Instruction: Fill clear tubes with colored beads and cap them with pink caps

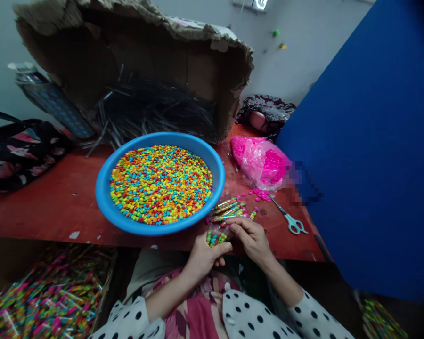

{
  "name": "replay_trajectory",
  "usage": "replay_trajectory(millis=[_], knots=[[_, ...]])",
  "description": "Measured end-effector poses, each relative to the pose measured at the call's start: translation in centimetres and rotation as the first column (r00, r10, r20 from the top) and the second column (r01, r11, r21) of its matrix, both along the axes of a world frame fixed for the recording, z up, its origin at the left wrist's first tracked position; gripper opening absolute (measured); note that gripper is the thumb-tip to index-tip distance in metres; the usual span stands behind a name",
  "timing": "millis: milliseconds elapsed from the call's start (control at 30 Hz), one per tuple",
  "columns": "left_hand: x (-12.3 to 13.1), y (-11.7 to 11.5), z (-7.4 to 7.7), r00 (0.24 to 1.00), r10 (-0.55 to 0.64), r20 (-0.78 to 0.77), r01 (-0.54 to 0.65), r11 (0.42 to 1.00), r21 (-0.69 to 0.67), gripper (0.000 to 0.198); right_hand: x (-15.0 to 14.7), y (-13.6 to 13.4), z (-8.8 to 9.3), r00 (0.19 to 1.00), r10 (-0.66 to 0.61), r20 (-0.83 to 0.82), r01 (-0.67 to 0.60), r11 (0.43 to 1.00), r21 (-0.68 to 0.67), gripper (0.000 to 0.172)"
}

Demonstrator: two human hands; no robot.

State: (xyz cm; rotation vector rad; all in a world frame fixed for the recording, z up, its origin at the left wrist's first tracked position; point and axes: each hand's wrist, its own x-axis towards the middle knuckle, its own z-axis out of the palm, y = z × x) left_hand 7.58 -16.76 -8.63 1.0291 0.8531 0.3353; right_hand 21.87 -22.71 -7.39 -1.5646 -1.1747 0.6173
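Note:
My left hand [204,260] and my right hand [250,239] meet just above the table's near edge. Between them is a small clear plastic packet of coloured candies [215,237], gripped by both hands. Just beyond it lie several candy-filled clear tubes [226,209]. A wide blue plastic bowl [212,162] heaped with multicoloured candies stands to the left of them. To the right are loose pink candies [259,194], a clear bag of pink candies [259,162] and pale blue-handled scissors [291,222].
The red tabletop [63,209] holds a torn cardboard box [169,54] of clear plastic straws at the back. A patterned bag [21,155] sits at the left. A blue panel [360,141] rises at the right. A tray of filled tubes [49,294] sits below the table.

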Motion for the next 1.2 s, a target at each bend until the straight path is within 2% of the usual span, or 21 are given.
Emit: replay_trajectory(millis=[100,300,600,800,867,933,1000,1067,1133,1200], knots=[[0.0,0.0,0.0,1.000,0.009,-0.002,-0.009,1.000,-0.004,0.034,0.0,0.0,0.2,1.000,-0.006,0.025,0.006,1.000,0.003,0.017],[-0.1,-0.3,-0.2,1.000,0.004,-0.001,-0.004,0.999,-0.033,0.038,0.1,-0.1,0.6,0.989,0.101,0.107,-0.102,0.995,0.002,0.018],[0.0,-0.4,0.6,0.998,0.057,0.027,-0.055,0.996,-0.066,0.028,-0.5,-0.5,-1.4,0.996,0.038,0.082,-0.049,0.990,0.132,0.024],[0.1,-0.7,-0.1,0.998,0.060,0.008,-0.059,0.997,-0.046,0.027,-1.2,-0.6,-1.8,0.995,0.039,0.092,-0.057,0.980,0.191,0.021],[0.2,-0.6,0.0,0.999,0.035,-0.005,-0.035,0.999,-0.030,0.028,-1.2,-0.7,-1.8,1.000,0.012,0.021,-0.015,0.987,0.157,0.019],[0.2,-0.2,0.4,0.999,0.033,-0.020,-0.033,0.999,0.024,0.028,-0.8,-0.5,-1.7,0.994,-0.035,-0.103,0.042,0.997,0.066,0.015],[0.0,0.4,1.1,0.998,0.057,-0.021,-0.054,0.988,0.143,0.033,0.3,-0.2,-1.5,0.969,-0.096,-0.227,0.087,0.995,-0.049,0.017],[-0.2,0.9,1.7,0.996,0.094,-0.008,-0.088,0.952,0.294,0.035,2.0,0.4,-1.2,0.954,-0.148,-0.261,0.120,0.985,-0.121,0.023],[-0.4,1.1,1.8,0.990,0.141,-0.013,-0.126,0.918,0.375,0.031,4.1,1.0,-1.0,0.971,-0.185,-0.149,0.167,0.978,-0.125,0.027],[-0.5,1.0,1.4,0.986,0.162,-0.043,-0.140,0.935,0.325,0.030,6.2,1.6,-1.1,0.974,-0.211,0.078,0.217,0.973,-0.076,0.026]])
